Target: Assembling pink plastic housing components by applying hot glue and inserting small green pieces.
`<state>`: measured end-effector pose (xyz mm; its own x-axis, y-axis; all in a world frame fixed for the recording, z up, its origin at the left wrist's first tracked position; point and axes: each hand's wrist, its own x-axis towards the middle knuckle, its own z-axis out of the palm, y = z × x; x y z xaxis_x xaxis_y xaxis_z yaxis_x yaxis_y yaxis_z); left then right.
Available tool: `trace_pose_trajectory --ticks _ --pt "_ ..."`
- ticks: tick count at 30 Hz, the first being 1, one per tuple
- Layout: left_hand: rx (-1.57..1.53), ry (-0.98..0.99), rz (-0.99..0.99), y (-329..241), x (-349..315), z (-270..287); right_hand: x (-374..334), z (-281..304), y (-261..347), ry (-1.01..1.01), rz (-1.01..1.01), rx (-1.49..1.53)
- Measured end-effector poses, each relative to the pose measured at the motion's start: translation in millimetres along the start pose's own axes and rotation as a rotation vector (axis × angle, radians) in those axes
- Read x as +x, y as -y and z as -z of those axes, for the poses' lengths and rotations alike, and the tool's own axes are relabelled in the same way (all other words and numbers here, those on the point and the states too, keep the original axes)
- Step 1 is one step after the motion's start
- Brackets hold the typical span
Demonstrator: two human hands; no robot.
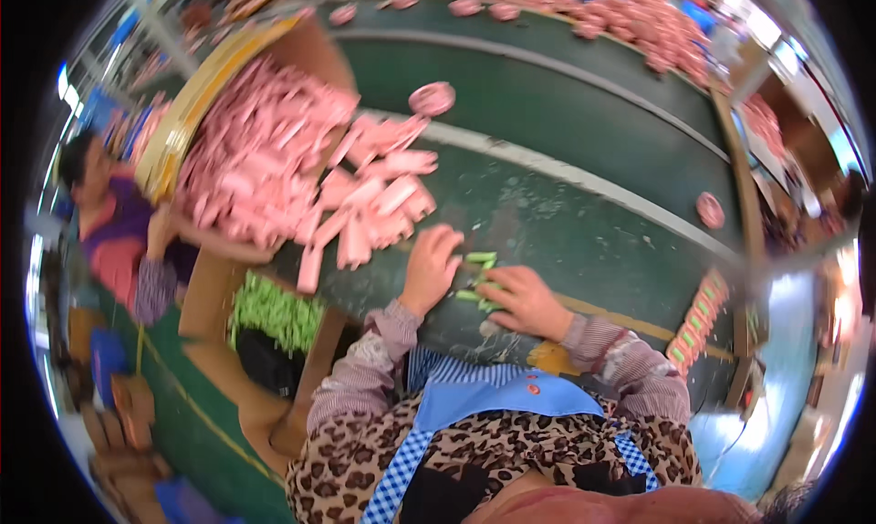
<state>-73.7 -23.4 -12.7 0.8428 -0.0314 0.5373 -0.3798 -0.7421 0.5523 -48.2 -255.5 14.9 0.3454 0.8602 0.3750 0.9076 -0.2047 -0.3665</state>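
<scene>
Several small light green plastic pieces (481,261) lie on the dark green worktop between my two hands. My right hand (527,302) rests over the pieces with its fingers spread, touching some of them. Just left of them is my left hand (431,270), its fingers slightly bent and apart, with nothing seen in it. Beyond and left of it, a loose heap of pink plastic pieces (379,200) spills onto the worktop from a tipped cardboard box (196,90). A row of pink pieces with green inserts (697,321) lies at the right.
An open carton of green pieces (274,314) stands below the worktop at the left, with a black item in it. Pink round parts (432,98) lie on the conveyor belt (547,95) beyond a pale rail. Another person (114,223) is by the tipped box.
</scene>
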Motion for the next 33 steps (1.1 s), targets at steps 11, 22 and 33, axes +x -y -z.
trace_pose_trajectory --ticks 11,22,33 --pt "0.568 0.040 1.030 85 -60 120 116 9 -72 -0.114 0.005 0.056" --pt "0.492 -0.119 0.773 94 -52 83 297 -77 -214 -0.231 -0.157 0.212" --pt "0.337 -0.125 0.640 85 -17 68 360 -140 -211 0.217 -0.511 -0.081"
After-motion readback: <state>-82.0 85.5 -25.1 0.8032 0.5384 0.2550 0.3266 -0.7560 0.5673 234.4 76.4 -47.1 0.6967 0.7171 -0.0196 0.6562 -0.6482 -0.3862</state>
